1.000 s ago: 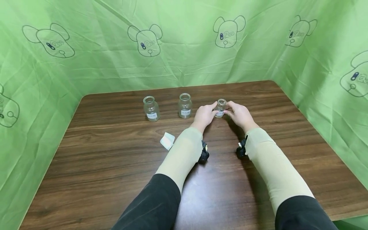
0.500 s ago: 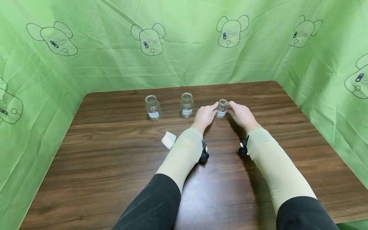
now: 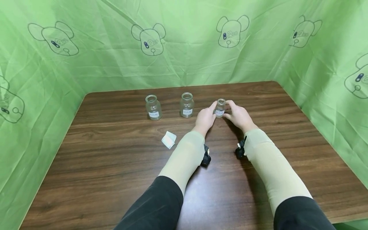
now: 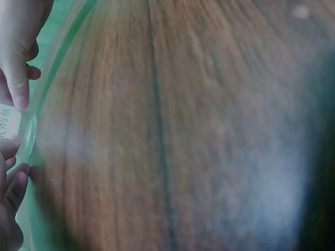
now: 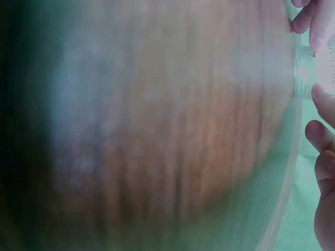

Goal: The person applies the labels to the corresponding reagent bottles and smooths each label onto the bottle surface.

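A small clear glass bottle (image 3: 221, 106) with a white label (image 3: 219, 113) on its front stands on the brown wooden table, at the back right of centre. My left hand (image 3: 205, 119) holds it from the left side, thumb low near the label. From the right, my right hand (image 3: 240, 117) has its thumb and fingers about the glass, the thumb at the label's edge. In the left wrist view both thumbs meet the label (image 4: 9, 121), which bears dark writing. The right wrist view shows the label (image 5: 325, 65) between fingertips, with the bottle partly cut off by the frame.
Two larger labelled glass bottles stand to the left, one nearer (image 3: 187, 106) and one farther (image 3: 153, 108). A small white paper piece (image 3: 169, 140) lies left of my left forearm. Green cloth (image 3: 184, 44) walls the table's back and sides.
My right thumb has come back into sight low beside the label, after being mostly behind the bottle. The left hand has shifted slightly, and the bottle has turned or slid a little left.
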`<control>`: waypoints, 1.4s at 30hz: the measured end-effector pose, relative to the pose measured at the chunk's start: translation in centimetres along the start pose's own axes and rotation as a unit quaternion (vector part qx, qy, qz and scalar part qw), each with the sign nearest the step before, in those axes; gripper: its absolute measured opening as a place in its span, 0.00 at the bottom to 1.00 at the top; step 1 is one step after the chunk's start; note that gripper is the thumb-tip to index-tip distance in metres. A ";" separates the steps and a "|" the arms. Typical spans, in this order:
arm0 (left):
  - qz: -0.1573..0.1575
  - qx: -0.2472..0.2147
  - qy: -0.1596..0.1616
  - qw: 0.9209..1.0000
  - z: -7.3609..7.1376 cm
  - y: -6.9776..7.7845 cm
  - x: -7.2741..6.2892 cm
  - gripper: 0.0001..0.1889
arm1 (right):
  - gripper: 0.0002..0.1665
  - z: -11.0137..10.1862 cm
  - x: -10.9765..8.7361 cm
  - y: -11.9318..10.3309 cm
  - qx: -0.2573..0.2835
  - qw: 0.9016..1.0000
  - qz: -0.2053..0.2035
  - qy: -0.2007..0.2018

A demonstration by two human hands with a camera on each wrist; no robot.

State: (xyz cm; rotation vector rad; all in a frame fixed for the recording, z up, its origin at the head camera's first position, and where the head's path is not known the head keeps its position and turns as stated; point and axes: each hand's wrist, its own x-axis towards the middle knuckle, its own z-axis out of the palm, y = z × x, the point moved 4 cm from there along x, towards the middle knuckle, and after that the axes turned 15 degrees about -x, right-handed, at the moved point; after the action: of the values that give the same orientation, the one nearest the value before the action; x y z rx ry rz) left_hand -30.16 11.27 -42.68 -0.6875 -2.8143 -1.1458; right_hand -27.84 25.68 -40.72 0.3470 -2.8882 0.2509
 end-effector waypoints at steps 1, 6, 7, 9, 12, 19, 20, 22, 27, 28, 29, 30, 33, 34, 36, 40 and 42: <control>-0.002 0.001 0.001 1.000 0.0 -0.1 0.0 0.33 | 0.30 0.0 0.0 0.0 -0.001 1.000 0.002 0.001; 0.010 0.004 0.014 1.000 -0.1 -0.1 -0.1 0.32 | 0.29 0.2 0.0 0.4 -0.009 1.000 0.009 0.016; 0.012 0.003 0.016 1.000 -0.1 -0.1 -0.1 0.31 | 0.28 0.2 0.0 0.5 -0.012 1.000 0.009 0.018; 0.014 0.002 0.019 1.000 -0.1 0.0 -0.1 0.31 | 0.29 0.2 0.0 0.6 -0.015 1.000 0.011 0.023; 0.012 0.001 0.023 1.000 -0.1 0.0 -0.1 0.30 | 0.29 0.3 0.1 0.7 -0.013 1.000 0.009 0.024; 0.001 -0.010 0.008 1.000 -1.1 -0.7 -0.3 0.35 | 0.34 0.7 0.4 0.4 0.014 0.999 0.036 -0.017; -0.001 -0.018 0.004 1.000 -1.4 -0.7 -0.3 0.36 | 0.36 0.7 0.4 0.5 0.018 0.999 0.042 -0.025; -0.005 -0.033 -0.004 0.999 -1.8 -0.9 -0.3 0.38 | 0.38 0.6 0.3 0.8 0.030 0.997 0.056 -0.037; -0.025 -0.086 -0.023 0.996 -2.7 -0.6 -0.5 0.38 | 0.42 -0.1 -0.7 2.5 0.063 0.993 0.087 -0.047; -0.028 -0.100 -0.027 0.994 -3.0 -0.4 -0.6 0.38 | 0.42 -0.3 -0.9 2.8 0.069 0.992 0.090 -0.050; -0.030 -0.113 -0.032 0.993 -3.3 -0.1 -0.8 0.38 | 0.43 -0.5 -1.0 3.0 0.073 0.992 0.090 -0.051; -0.033 -0.127 -0.037 0.991 -3.6 0.1 -0.9 0.38 | 0.43 -0.8 -1.2 3.2 0.073 0.992 0.091 -0.051; -0.034 -0.154 -0.051 0.986 -4.4 0.8 -1.4 0.38 | 0.44 -1.6 -1.5 3.8 0.078 0.991 0.093 -0.054; -0.034 -0.155 -0.053 0.986 -4.8 0.9 -1.6 0.38 | 0.44 -1.9 -1.5 4.1 0.074 0.991 0.094 -0.054; -0.032 -0.159 -0.058 0.985 -5.4 1.2 -1.9 0.38 | 0.44 -2.4 -1.6 4.4 0.068 0.992 0.095 -0.050; -0.025 -0.158 -0.070 0.985 -6.9 1.2 -2.4 0.36 | 0.45 -3.2 -1.7 4.9 0.054 0.993 0.094 -0.051; -0.025 -0.162 -0.075 0.984 -7.9 1.1 -2.6 0.36 | 0.46 -3.5 -1.8 4.9 0.050 0.993 0.091 -0.054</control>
State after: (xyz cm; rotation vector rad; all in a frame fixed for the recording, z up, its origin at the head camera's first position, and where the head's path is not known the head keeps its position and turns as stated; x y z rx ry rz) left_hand -28.43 5.65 -36.75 -0.7528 -2.8061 -1.6520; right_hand -26.72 31.40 -38.46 0.1159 -3.0235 0.4209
